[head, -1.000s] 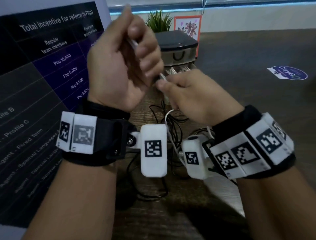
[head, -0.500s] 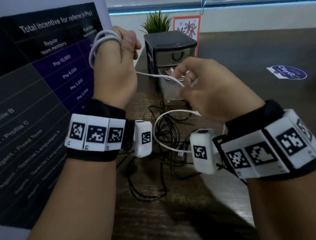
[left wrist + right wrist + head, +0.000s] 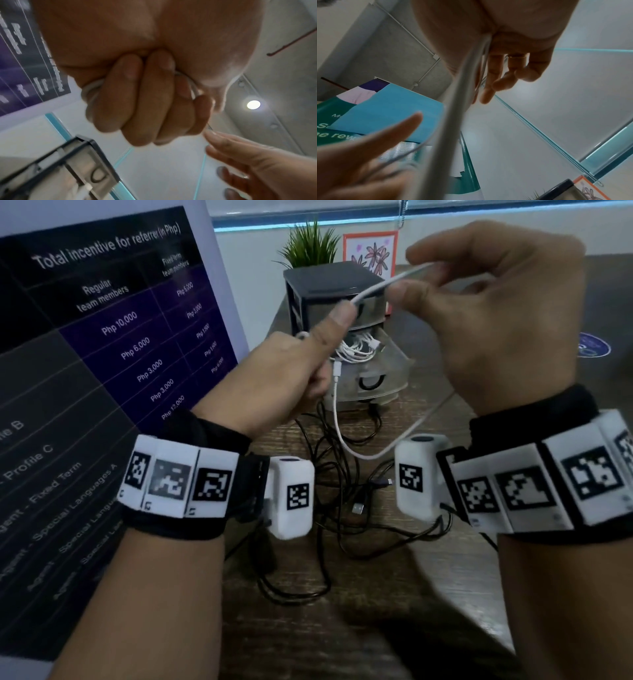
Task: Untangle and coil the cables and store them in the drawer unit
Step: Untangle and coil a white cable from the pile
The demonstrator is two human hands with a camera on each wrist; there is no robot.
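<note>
I see a smooth white rubbery cable (image 3: 375, 289), slightly glossy, against a dark wooden table (image 3: 428, 594) with visible grain and a low sheen. The black cables (image 3: 322, 446) on it look matt. The far drawer unit (image 3: 308, 289) has a dark matt plastic frame and clear, shiny plastic drawers. On the left, a poster (image 3: 102, 337) looks like smooth printed sheet with a soft gloss.
</note>
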